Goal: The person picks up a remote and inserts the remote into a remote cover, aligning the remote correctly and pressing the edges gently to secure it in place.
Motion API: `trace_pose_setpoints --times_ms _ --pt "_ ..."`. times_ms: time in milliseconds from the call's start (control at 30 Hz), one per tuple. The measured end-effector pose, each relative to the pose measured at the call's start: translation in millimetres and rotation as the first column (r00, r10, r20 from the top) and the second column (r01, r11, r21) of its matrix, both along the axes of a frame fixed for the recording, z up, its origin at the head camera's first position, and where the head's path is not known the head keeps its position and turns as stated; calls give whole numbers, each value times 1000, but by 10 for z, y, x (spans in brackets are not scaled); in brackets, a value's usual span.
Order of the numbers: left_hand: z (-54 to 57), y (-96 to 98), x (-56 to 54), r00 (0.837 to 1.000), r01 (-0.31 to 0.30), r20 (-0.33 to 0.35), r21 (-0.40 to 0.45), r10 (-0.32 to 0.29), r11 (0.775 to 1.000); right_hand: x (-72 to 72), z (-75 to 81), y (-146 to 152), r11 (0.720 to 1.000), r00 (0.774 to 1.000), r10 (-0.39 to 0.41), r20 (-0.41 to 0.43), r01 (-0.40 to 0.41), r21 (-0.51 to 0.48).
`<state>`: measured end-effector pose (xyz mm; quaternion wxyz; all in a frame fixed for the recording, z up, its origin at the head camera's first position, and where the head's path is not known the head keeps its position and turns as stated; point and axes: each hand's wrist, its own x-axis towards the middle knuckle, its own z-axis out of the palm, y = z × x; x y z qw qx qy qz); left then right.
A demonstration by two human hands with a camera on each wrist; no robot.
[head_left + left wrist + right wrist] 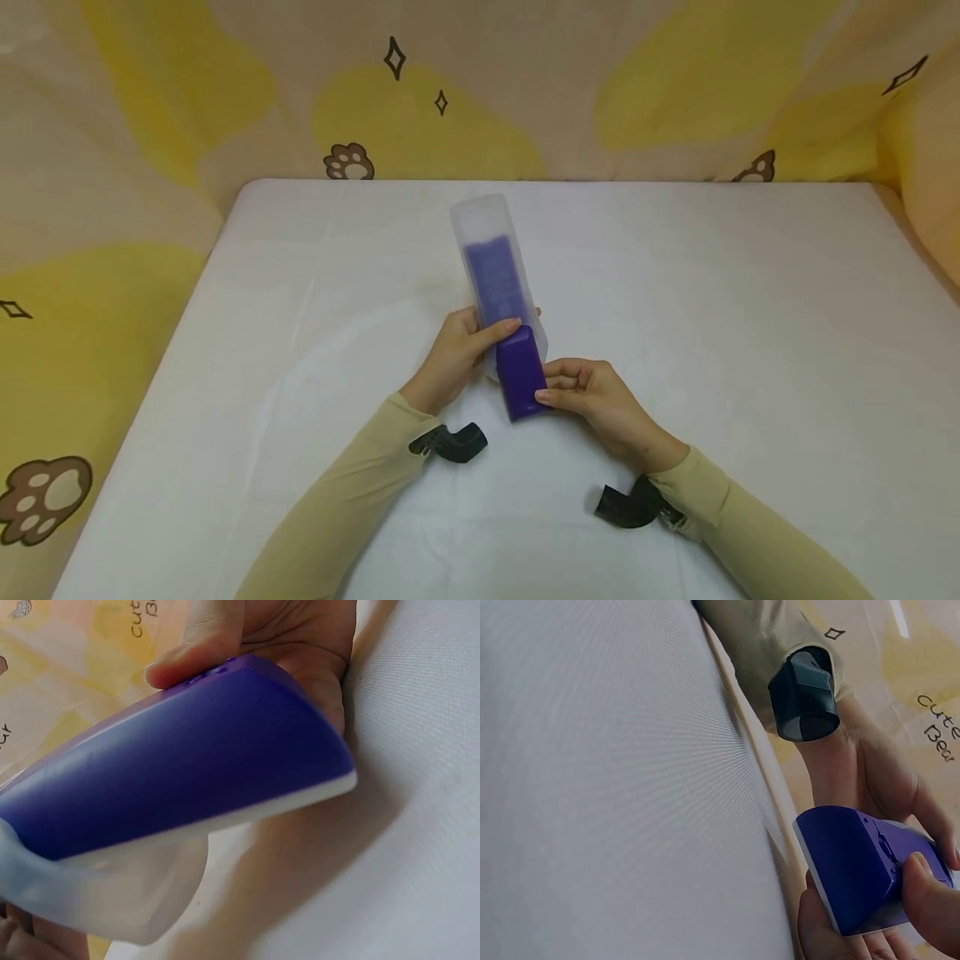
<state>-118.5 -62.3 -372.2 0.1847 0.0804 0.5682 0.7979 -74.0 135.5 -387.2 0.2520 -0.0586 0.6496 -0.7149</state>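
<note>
Glossy purple plastic box with a white lower edge (522, 377), part exposed, the rest showing blurred through a long frosted translucent plastic case (480, 218) – exposed end toward the person.

Both pieces share one long axis, running near to far over the white table (712, 292), far end leaning left. Left hand (448, 358) comes in from the left and grips the case, thumb over the top where the frosted part stops and bare purple starts, a fingertip showing past the far side. Right hand (600, 404) is at the box's near end, pinching its right edge between thumb and fingers – it's the nearer one to that exposed end; left hand sits farther up the axis.
</note>
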Motion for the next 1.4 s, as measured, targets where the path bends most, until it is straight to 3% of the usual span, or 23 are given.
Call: trace_pose_setpoints --times_ms 333,500,700,1067,1400 --pt "5 -55 -54 999 -38 35 -2 38 999 -15 52 -23 997 999 45 0 -45 57" --pt "13 -75 -65 996 -70 49 32 69 997 -15 40 -32 989 997 74 0 -74 132" --pt "10 -62 -67 992 -112 73 78 106 991 -9 19 -23 986 996 86 -19 -83 142" --pt "12 -45 -28 998 -58 18 28 57 998 0 36 -29 987 998 48 -26 -44 153" --pt "-8 -33 -20 1000 -27 16 26 27 999 16 24 -18 999 1000 2 21 -3 42"
